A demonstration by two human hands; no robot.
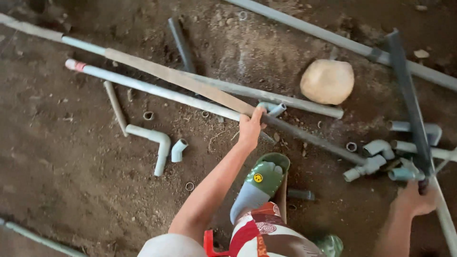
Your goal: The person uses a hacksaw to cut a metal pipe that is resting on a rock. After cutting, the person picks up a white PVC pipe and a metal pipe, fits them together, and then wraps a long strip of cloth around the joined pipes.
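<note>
Nearby, a pale stone [327, 81] lies among scattered pipes [157, 90].

Green clog [264, 177], grey sock [245, 199], patterned red garment [266, 235]

Pipes [157, 88] pale grey, one with a red-pink end at 10 o'clock. Long pole [181, 78] dull brown. Stone [327, 81] tan. Floor [62, 181] dark brown dirt. Clog [265, 173] green with a yellow dot. Sock [245, 200] grey-blue. Cloth [266, 238] red-white-brown patterned.
</note>
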